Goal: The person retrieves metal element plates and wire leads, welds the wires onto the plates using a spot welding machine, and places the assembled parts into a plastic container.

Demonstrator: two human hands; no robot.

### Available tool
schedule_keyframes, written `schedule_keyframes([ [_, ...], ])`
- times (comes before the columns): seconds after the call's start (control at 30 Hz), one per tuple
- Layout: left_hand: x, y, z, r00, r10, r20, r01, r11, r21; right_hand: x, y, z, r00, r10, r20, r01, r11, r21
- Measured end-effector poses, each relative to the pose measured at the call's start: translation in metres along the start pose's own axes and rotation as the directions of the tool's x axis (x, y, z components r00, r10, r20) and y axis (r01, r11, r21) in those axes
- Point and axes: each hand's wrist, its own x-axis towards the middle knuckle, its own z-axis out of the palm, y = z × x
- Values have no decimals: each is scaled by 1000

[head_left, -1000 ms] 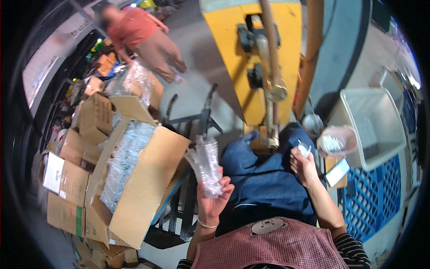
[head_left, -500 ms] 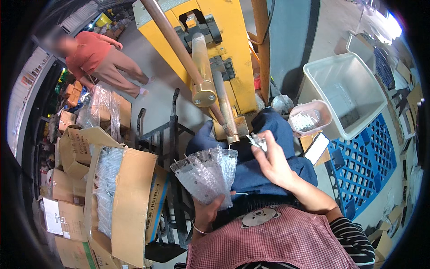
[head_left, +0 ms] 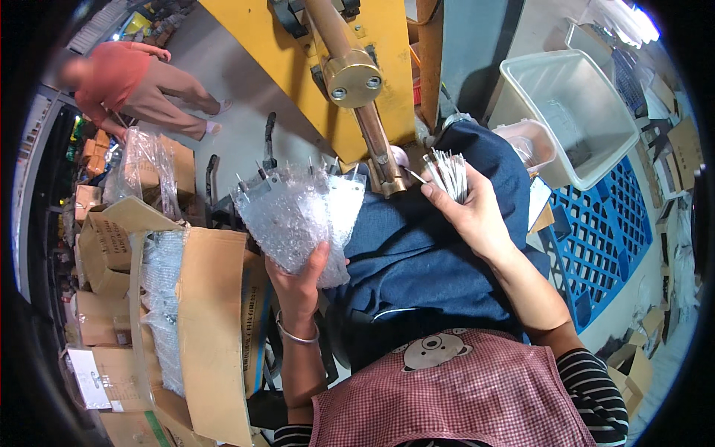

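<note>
L head cam — wide fisheye, facing dwn

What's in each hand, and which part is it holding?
The left hand holds fanned clear plastic packets near their lower end; the right hand grips thin white sticks near their lower ends.

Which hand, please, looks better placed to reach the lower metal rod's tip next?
Probably the right hand: its thumb is nearer the lower metal rod, and a thin piece there points toward it. The left hand sits farther off, holding fanned see-through packets.
</note>
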Motion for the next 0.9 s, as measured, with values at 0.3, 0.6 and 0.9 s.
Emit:
schedule_keyframes([
  [0.3, 28, -22, -4, 993, 89, 82, -91, 996, 22, 19, -9, 19, 994, 108, -32, -104, 989, 103],
  [0.6, 45, 18, 2, 972, -125, 201, 129, 992, -7, 28, -4, 26, 996, -7, -88, 8, 1000, 8],
  [0.9, 45, 7, -2, 950, -203, 238, 244, 957, -158, 2, 9, -5, 957, -10, -289, 16, 1000, 18],
])
